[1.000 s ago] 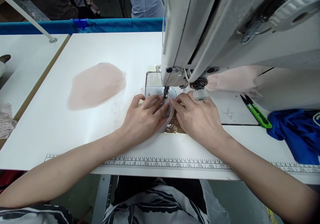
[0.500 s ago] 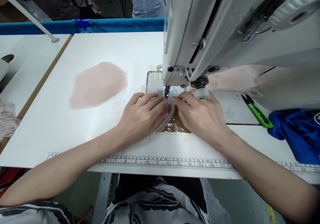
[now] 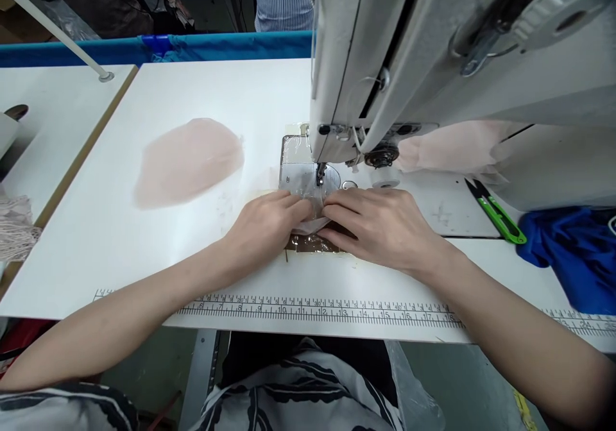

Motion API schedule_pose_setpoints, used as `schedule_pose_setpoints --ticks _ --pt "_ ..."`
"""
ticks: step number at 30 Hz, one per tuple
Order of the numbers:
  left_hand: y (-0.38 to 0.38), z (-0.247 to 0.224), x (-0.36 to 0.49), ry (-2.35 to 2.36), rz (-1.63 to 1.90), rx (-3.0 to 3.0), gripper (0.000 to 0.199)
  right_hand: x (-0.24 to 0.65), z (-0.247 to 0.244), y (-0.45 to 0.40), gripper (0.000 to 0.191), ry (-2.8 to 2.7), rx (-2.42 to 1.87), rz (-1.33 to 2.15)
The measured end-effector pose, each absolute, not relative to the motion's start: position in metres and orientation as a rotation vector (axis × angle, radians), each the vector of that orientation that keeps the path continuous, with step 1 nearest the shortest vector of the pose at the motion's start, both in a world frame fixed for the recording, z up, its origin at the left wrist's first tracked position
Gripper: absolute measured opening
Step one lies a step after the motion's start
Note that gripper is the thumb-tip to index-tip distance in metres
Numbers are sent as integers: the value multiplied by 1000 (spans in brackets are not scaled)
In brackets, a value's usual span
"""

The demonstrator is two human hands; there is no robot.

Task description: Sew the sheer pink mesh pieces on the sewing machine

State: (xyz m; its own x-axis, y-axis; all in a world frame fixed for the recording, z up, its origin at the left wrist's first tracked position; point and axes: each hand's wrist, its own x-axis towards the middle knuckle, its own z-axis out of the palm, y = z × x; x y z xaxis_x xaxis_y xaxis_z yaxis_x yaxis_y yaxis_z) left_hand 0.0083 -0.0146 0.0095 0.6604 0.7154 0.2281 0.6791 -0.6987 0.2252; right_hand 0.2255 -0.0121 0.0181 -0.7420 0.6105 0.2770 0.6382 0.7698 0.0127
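A small piece of sheer pale fabric (image 3: 309, 226) lies just in front of the presser foot (image 3: 321, 173) of a sewing machine (image 3: 366, 65). My left hand (image 3: 267, 226) pinches its left side, fingers curled with the thumb hidden. My right hand (image 3: 380, 226) grips the fabric's right side between fingertips and thumb. Part of the fabric extends toward the foot over the metal needle plate (image 3: 293, 155). Both hands rest low over the brown taped patch (image 3: 312, 245) on the table.
A sheer pink fabric piece (image 3: 190, 161) lies flat to the left. Pink fabric (image 3: 447, 149) lies behind the machine head. Green thread snips (image 3: 500, 219) and blue cloth (image 3: 568, 258) are at right. A printed ruler (image 3: 303, 309) runs along the front edge. A person's striped garment (image 3: 283, 1) shows beyond.
Both hands have drawn back slightly from the presser foot toward me. My fingers, flatter before, are now curled on the fabric, whose curved edge has been gathered up between them.
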Motion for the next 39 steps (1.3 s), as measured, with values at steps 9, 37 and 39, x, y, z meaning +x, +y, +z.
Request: schedule_pose_setpoints --ticks 9,37,39 --pt "6 20 9 1138 394 2532 35 229 12 -7 26 -2425 -1174 -139" --pt "-16 8 1 869 423 3286 31 228 28 -19 28 -2678 -951 -310" --pt "-14 7 0 857 462 3267 31 228 27 -19 27 -2678 -960 -314"
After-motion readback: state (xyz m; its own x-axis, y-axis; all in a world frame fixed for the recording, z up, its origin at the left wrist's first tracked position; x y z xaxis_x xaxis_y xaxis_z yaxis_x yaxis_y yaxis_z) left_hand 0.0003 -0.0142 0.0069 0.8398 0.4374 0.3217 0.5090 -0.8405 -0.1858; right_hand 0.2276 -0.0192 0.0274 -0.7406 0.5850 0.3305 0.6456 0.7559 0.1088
